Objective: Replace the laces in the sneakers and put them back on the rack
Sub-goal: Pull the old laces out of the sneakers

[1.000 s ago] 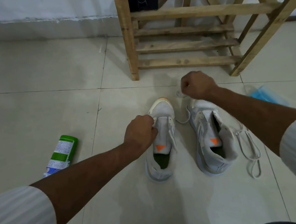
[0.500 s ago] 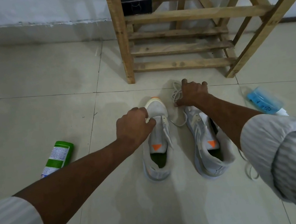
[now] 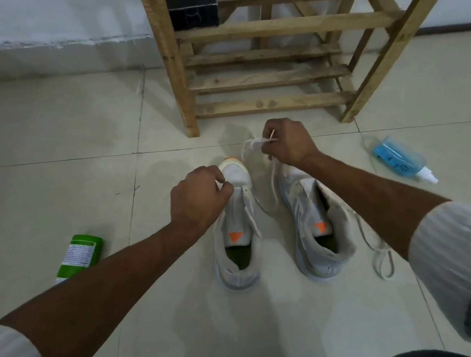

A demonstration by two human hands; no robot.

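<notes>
Two white sneakers with orange tongue tags stand side by side on the tiled floor, toes toward the rack: the left sneaker (image 3: pixel 238 230) and the right sneaker (image 3: pixel 312 221). My left hand (image 3: pixel 197 198) is curled at the left sneaker's upper near the toe, gripping it. My right hand (image 3: pixel 285 142) is over the right sneaker's toe and pinches a white lace (image 3: pixel 253 144), lifted just off the floor. Another white lace (image 3: pixel 379 254) lies on the floor beside the right sneaker. The wooden rack (image 3: pixel 268 80) stands just beyond the shoes.
A green can (image 3: pixel 81 253) lies on the floor to the left. A blue spray bottle (image 3: pixel 399 158) lies to the right. A black box (image 3: pixel 190 1) sits on a rack shelf. A white wall runs behind.
My right hand went down to the floor by the right sneaker's toe, gathered the lace and now lifts it. My left hand stays at the left sneaker.
</notes>
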